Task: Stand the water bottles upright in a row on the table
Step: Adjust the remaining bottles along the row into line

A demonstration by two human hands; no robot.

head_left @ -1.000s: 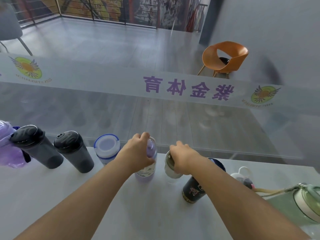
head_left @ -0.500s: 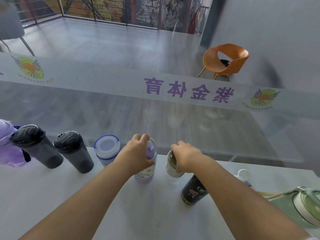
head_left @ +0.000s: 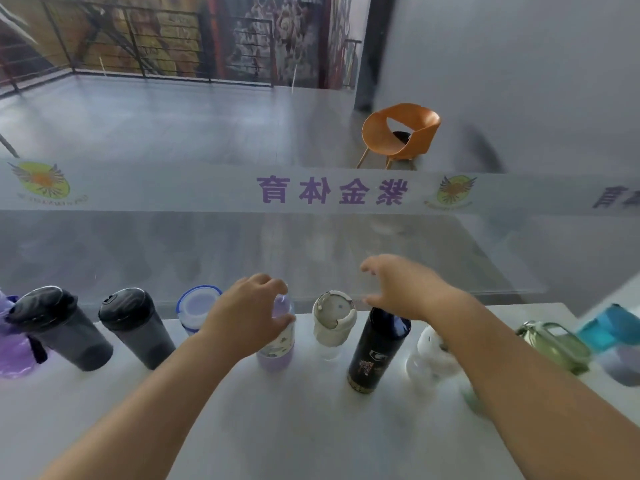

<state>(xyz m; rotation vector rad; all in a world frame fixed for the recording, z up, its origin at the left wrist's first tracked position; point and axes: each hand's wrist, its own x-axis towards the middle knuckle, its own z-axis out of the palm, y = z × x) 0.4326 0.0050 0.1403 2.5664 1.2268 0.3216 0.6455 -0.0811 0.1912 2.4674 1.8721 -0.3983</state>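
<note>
Underneath everything lay a pale grey, smooth-topped table (head_left: pixel 277 427), pushed up against a glass partition (head_left: pixel 311 247) that carried a frosted band with purple characters and two round winged emblems. Beyond the glass stretched a grey floor, one orange moulded shell chair (head_left: pixel 401 133) near a plain grey wall, and black railings in front of a mural-covered wall.

Along the table's far edge stood a row of bottles. From the left: one translucent purple bottle (head_left: pixel 14 344) cut by the frame edge, two dark smoky-grey tumblers with black flip lids (head_left: pixel 59 327) (head_left: pixel 136 325), one clear bottle with a blue-rimmed white lid (head_left: pixel 197 306), one lilac bottle with a printed label (head_left: pixel 277 344), one clear bottle with a cream lid (head_left: pixel 333 320), and one tall black bottle with gold markings (head_left: pixel 377 348). All seven looked upright. Further right, one blurred white bottle (head_left: pixel 429 355), one olive-green bottle with a handle (head_left: pixel 554 344) and one teal bottle (head_left: pixel 609 327) were too smeared to judge their pose.

The left hand (head_left: pixel 249 317) curled over the lilac bottle's top, fingers wrapped round it. The right hand (head_left: pixel 408 289) hovered above the black bottle, fingers spread and gripping nothing, clear of the cream lid.
</note>
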